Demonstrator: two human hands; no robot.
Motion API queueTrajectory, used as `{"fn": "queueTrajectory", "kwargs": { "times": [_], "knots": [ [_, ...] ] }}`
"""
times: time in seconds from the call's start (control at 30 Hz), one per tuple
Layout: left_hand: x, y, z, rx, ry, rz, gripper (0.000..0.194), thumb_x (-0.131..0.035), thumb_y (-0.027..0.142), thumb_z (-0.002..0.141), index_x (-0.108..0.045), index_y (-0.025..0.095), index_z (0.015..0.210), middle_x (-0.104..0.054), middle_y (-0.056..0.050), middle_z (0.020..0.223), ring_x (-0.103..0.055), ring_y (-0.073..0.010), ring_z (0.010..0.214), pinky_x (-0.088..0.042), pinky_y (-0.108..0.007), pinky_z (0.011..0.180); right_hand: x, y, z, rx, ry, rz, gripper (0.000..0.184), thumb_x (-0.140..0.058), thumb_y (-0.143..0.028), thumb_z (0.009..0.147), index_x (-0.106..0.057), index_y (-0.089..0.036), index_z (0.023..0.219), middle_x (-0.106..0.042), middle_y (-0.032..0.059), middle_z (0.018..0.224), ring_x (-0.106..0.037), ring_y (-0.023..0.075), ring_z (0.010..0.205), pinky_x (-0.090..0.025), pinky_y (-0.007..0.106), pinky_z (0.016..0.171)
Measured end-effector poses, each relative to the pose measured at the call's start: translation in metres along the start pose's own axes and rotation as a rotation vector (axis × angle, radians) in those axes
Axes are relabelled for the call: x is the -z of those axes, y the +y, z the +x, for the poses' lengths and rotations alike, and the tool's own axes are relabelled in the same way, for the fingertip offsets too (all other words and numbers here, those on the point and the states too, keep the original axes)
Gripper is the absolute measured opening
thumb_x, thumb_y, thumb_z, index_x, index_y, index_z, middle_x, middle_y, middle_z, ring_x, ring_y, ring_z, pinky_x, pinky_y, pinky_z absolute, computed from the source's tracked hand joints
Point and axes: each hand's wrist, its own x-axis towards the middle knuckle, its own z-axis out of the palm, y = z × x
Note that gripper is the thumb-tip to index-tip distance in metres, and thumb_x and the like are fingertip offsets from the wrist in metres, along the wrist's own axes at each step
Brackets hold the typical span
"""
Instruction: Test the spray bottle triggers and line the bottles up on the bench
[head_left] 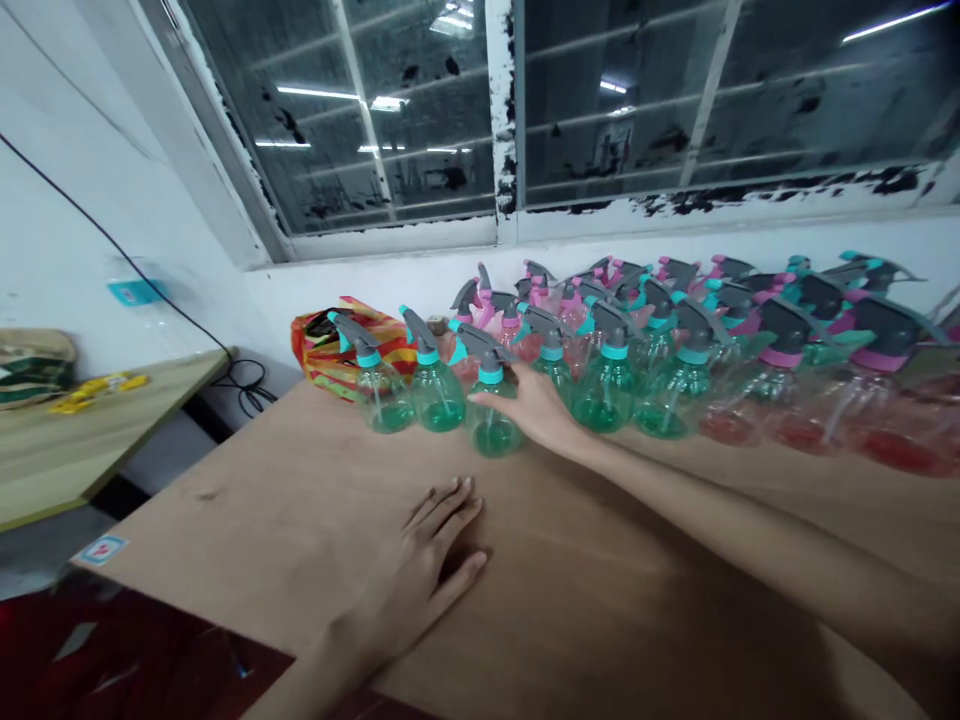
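Window [420, 110]: one, spans most of the far side; two dark panes in view, left and right of one white post [504, 110], with paint flaked off in patches.
Work table [285, 530]: one, brown, reaches from the near side to the far wall [262, 310].
Side table [45, 460]: one, at the left, apart from the work table; bears one patterned bag [34, 368] and, just right of it, something yellow [97, 390], too blurred to name.
Spray bottles [611, 385]: in rows at the far side, from left of centre to the right edge; in the nearest row, six with green liquid at the left, then at least three with red at the right; farther rows too overlapped to count.
Plastic bag [382, 325]: one, orange and red, crumpled, beyond the leftmost bottles.
Right hand [544, 410]: one, reaches in from the right; clamped on one bottle below its collar, thumb across the near side, other fingers mostly hidden.
Left hand [416, 570]: one, palm down on the near tabletop; fingers slightly apart, thumb out to the right.
Held bottle [495, 435]: third from left in the nearest row, upright, with one grey trigger head [480, 345] and one teal collar [491, 377].
Sticker [103, 549]: one, on the work table's left corner.
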Motion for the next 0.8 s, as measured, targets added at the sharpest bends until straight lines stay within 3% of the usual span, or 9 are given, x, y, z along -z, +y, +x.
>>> {"fn": "queueTrajectory", "kwargs": {
  "times": [0.17, 0.53, 0.8],
  "knots": [
    [-0.002, -0.002, 0.0, -0.005, -0.018, 0.018, 0.046, -0.047, 0.041, 0.095, -0.044, 0.018, 0.136, -0.04, -0.01, 0.147, -0.036, -0.0253, 0.135, -0.031, -0.048, 0.11, -0.01, 0.006, 0.013, -0.048, 0.085, -0.017, 0.046, -0.069, -0.037, 0.076, -0.057, -0.013, 0.114, -0.068, 0.0156, 0.11, -0.063, 0.0303, 0.104, -0.046, 0.043, 0.087],
    [-0.003, -0.003, -0.001, -0.01, -0.022, 0.037, 0.047, -0.048, 0.04, 0.095, -0.043, 0.019, 0.137, -0.04, -0.009, 0.147, -0.036, -0.0255, 0.135, -0.033, -0.049, 0.109, -0.024, 0.014, 0.033, -0.042, 0.113, -0.014, 0.047, -0.069, -0.036, 0.077, -0.055, -0.01, 0.115, -0.067, 0.0181, 0.11, -0.062, 0.0316, 0.105, -0.047, 0.043, 0.087],
    [-0.004, -0.003, -0.002, -0.031, -0.009, 0.064, 0.047, -0.048, 0.037, 0.096, -0.04, 0.02, 0.139, -0.039, -0.008, 0.148, -0.036, -0.0239, 0.135, -0.034, -0.047, 0.109, -0.014, 0.01, 0.02, -0.007, 0.163, 0.019, 0.07, -0.071, -0.042, 0.074, -0.044, -0.009, 0.129, -0.059, 0.0211, 0.125, -0.058, 0.031, 0.114, -0.046, 0.045, 0.095]
  ]
}}
